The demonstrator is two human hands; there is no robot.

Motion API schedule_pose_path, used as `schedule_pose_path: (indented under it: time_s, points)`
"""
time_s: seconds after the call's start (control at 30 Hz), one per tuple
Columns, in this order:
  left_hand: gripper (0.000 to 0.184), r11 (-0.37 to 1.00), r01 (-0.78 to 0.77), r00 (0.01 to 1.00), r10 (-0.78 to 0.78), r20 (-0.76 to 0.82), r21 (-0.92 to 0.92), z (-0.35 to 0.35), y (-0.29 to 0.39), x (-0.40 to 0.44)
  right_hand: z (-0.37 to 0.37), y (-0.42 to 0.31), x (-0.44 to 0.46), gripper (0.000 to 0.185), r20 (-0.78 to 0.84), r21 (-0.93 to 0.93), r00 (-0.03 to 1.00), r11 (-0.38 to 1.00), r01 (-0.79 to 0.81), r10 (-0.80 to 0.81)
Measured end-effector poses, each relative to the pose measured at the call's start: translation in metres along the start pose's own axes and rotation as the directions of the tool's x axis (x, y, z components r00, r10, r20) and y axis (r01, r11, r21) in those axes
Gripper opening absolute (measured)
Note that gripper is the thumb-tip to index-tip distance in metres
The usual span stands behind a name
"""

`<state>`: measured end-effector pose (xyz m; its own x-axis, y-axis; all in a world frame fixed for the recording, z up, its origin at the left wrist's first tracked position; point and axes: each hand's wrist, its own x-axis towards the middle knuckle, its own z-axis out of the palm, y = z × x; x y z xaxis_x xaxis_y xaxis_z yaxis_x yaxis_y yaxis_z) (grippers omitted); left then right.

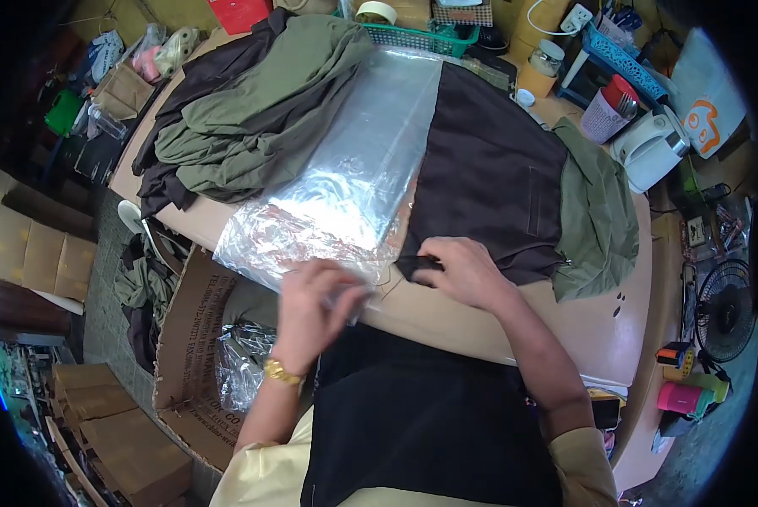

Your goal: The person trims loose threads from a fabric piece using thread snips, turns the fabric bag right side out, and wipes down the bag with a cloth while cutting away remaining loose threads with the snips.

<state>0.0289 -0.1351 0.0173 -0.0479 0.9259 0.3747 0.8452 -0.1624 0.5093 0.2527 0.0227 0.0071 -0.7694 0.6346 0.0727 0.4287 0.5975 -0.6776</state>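
Note:
My left hand (320, 300), blurred by motion, is at the near edge of the clear plastic (345, 186); what its bent fingers hold, if anything, is too smeared to tell. My right hand (455, 269) grips the near left corner of a dark garment (489, 160), fingers closed on the cloth. Green fabric (594, 215) shows along the garment's right side. The plastic lies flat between this garment and a heap of green and dark clothing (260, 101) at the back left.
An open cardboard box (184, 338) holding a plastic-wrapped item stands below the table's (598, 338) left front edge. A green basket (421, 38), a cup of utensils (605, 118) and a white kettle (649, 152) line the back and right. A fan (728, 308) is at far right.

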Motion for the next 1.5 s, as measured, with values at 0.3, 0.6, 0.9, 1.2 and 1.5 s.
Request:
schedule_pose_path:
  time_s: [0.3, 0.6, 0.9, 1.2, 1.5]
  points:
    - [0.018, 0.959, -0.068, 0.987, 0.106, 0.124, -0.274, 0.062, 0.012, 0.018, -0.001, 0.079, -0.012, 0.030, -0.028, 0.991, 0.936, 0.135, -0.021, 0.352]
    - [0.011, 0.681, 0.731, 0.681, -0.727, -0.090, 0.030, -0.075, -0.036, -0.056, 0.001, 0.100, -0.013, 0.022, 0.004, 0.988, 0.874, -0.137, 0.072, 0.485]
    - [0.080, 0.954, -0.167, 0.985, 0.152, 0.079, 0.250, 0.040, 0.035, 0.037, 0.023, 0.085, -0.020, 0.021, 0.079, 0.984, 0.922, -0.178, -0.012, 0.378]
    - [0.087, 0.114, 0.439, 0.811, -0.476, 0.339, -0.891, 0.068, 0.007, 0.081, -0.064, -0.012, -0.008, 0.022, 0.407, 0.775, 0.899, 0.582, -0.247, -0.161]
    - [0.050, 0.878, 0.317, 0.947, -0.312, 0.073, -0.358, 0.113, -0.006, 0.103, -0.007, 0.058, 0.131, 0.059, -0.431, -0.011, 0.877, 0.970, -0.241, 0.213]
